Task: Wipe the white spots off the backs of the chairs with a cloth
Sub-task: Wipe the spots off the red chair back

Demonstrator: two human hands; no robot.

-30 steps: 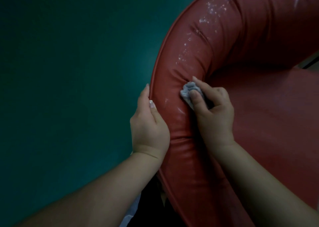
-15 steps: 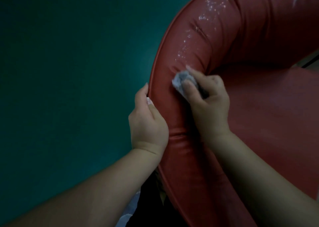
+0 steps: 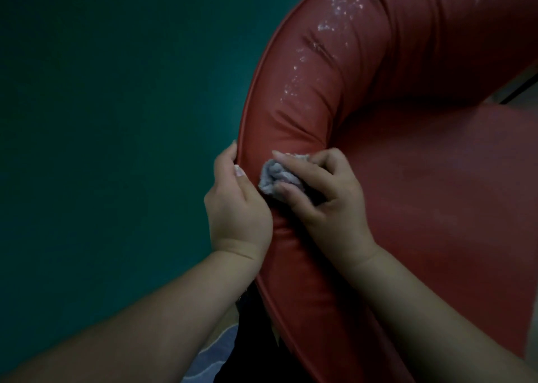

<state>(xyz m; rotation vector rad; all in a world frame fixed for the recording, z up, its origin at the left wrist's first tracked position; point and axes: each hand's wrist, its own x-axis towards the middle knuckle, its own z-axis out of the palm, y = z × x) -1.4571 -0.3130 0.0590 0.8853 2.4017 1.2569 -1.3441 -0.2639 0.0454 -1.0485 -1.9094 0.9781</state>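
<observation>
A red padded chair fills the right half of the view; its curved backrest (image 3: 291,120) arcs from the top right down to the bottom centre. White spots (image 3: 329,27) speckle the upper part of the backrest. My right hand (image 3: 326,199) grips a bunched grey cloth (image 3: 273,179) and presses it on the backrest below the spots. My left hand (image 3: 235,208) holds the backrest's outer edge, thumb on top and fingers curled behind it, right beside the cloth.
A dark green floor (image 3: 116,120) lies to the left of the chair. The red seat (image 3: 451,193) spreads out to the right of my right hand. A pale strip of floor or wall (image 3: 521,88) shows at the far right.
My right hand has drawn the cloth down and left along the backrest, towards my left hand. The white marks near the cloth in the oldest frame are gone. My left hand keeps its hold.
</observation>
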